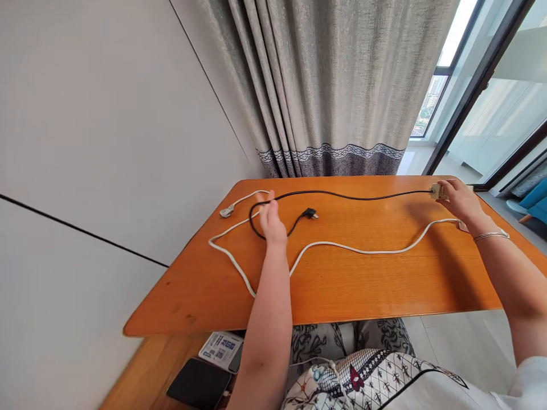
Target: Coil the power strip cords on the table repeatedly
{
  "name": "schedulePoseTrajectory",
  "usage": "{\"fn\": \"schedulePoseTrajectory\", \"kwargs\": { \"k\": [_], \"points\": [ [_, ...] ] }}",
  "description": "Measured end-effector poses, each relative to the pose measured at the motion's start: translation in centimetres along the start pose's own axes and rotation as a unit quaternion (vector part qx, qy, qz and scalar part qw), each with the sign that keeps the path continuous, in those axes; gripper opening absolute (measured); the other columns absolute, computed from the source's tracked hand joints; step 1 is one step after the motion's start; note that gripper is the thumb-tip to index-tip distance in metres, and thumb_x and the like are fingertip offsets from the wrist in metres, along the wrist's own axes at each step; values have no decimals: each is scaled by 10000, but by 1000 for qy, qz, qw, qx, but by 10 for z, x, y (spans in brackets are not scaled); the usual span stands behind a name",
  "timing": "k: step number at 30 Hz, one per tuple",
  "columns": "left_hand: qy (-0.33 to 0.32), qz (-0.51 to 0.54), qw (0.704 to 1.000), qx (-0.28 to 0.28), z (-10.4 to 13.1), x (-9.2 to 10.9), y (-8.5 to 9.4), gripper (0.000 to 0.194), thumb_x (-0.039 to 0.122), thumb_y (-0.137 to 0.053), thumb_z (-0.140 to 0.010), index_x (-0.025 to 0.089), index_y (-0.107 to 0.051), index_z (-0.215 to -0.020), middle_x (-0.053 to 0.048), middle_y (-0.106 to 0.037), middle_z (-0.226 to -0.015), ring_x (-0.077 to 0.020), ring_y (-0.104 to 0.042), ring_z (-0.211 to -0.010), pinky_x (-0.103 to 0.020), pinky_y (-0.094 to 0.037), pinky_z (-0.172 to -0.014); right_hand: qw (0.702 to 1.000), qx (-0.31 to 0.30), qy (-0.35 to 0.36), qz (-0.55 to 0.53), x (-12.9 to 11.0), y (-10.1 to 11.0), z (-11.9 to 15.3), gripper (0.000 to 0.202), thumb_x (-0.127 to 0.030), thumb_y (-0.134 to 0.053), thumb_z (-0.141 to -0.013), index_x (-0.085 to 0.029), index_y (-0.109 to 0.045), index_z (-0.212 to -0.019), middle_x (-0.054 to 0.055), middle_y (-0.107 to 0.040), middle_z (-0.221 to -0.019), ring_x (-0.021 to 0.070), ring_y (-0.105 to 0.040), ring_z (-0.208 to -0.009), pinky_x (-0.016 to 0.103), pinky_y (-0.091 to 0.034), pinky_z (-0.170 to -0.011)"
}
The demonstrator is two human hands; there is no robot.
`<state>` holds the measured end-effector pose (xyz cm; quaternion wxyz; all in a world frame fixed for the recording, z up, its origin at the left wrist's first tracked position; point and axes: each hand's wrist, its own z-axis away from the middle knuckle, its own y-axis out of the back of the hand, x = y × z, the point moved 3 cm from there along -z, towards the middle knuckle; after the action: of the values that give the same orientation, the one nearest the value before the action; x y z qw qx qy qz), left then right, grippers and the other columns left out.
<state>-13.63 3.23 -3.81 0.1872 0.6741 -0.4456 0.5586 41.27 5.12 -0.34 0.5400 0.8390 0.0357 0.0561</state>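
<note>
On the wooden table (342, 285) lies a black power cord (359, 198). It runs nearly straight from the right, then loops on the left and ends in a black plug (309, 213). My left hand (272, 223) is at the loop, its slightly blurred fingers stretched out and touching or just over the cord. At the far right, my right hand (460, 198) is closed around a beige power strip (436, 192) at the cord's other end; my fingers hide most of it. A white cord (367, 251) winds across the table, partly behind my left forearm.
The white cord's plug (226, 212) lies near the table's left edge. Its other end (462, 226) is partly covered by my right wrist. A grey curtain (342, 85) hangs behind the table, beside a pale wall (106, 114). Below the left front edge is a dark flat object (196, 382).
</note>
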Motion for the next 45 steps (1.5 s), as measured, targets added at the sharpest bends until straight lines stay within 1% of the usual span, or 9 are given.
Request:
{"fn": "schedulePoseTrajectory", "kwargs": {
  "k": [3,7,12,17,24,31,39,42,45],
  "points": [
    [78,49,992,87,-8,10,15,509,315,-315,-1018,123,-481,-1459,-93,-297,-1666,-160,-227,-1552,-322,-102,-1266,998,-44,-49,19,30,-8,13,469,-224,-658,-827,-131,-624,-1286,293,-595,-1298,392,-563,-1191,434,-474,-801],
    [159,74,984,45,-10,7,16,461,398,-312,-1035,144,-592,-1300,-150,-423,-1580,-239,-506,-1394,-474,-223,-1224,990,-99,-88,42,56,-18,29,443,-182,-656,-776,-204,-672,-1219,252,-624,-1271,399,-594,-1162,445,-496,-786],
    [210,116,969,56,-8,-8,12,400,468,-331,-1032,221,-645,-1054,-105,-654,-1270,-150,-689,-1015,-310,-477,-914,979,-169,-104,47,52,-26,29,432,-174,-660,-806,-180,-692,-1237,266,-612,-1293,358,-638,-1112,392,-482,-737],
    [247,104,960,79,-11,-21,13,399,558,-460,-973,197,-624,-932,-36,-605,-822,-82,-503,-547,-198,-335,-484,969,-226,-95,44,39,-28,15,485,-33,-639,-755,-166,-719,-1215,238,-664,-1236,279,-664,-1061,340,-456,-775],
    [269,84,959,29,-2,-29,-2,311,501,-603,-920,190,-588,-912,-14,-591,-805,-56,-429,-464,-192,-275,-426,953,-252,-151,76,30,-29,4,413,-13,-582,-730,-143,-768,-1075,289,-693,-1143,377,-662,-1083,452,-506,-817],
    [303,149,941,31,6,-25,-11,172,357,-598,-928,196,-544,-909,-10,-605,-825,-79,-546,-570,-197,-374,-519,976,-216,10,-22,-80,-44,-29,606,-339,-576,-917,-155,-492,-1488,158,-487,-1541,256,-448,-1434,371,-358,-1190],
    [501,208,838,-56,37,-16,-28,401,432,-472,-920,178,-424,-1227,-135,-535,-1124,-179,-661,-880,-277,-505,-630,940,-167,250,-164,-248,-43,-4,1090,-755,-639,-785,-139,-263,-1602,258,-342,-1607,433,-295,-1500,705,-136,-1191],
    [471,176,851,-148,52,-15,-43,352,436,-470,-907,190,-487,-1159,-132,-574,-1131,-188,-661,-903,-298,-510,-682,938,-190,254,-141,-264,-46,-2,1137,-777,-688,-721,-111,-333,-1571,288,-476,-1494,441,-452,-1388,689,-178,-1177],
    [314,70,904,-280,64,-14,-55,310,417,-545,-860,195,-565,-1075,-106,-651,-1044,-207,-660,-933,-339,-505,-819,926,-225,278,-123,-268,-45,7,1160,-754,-755,-660,-86,-393,-1537,269,-580,-1336,420,-555,-1259,616,-308,-1132]
  ]
}}
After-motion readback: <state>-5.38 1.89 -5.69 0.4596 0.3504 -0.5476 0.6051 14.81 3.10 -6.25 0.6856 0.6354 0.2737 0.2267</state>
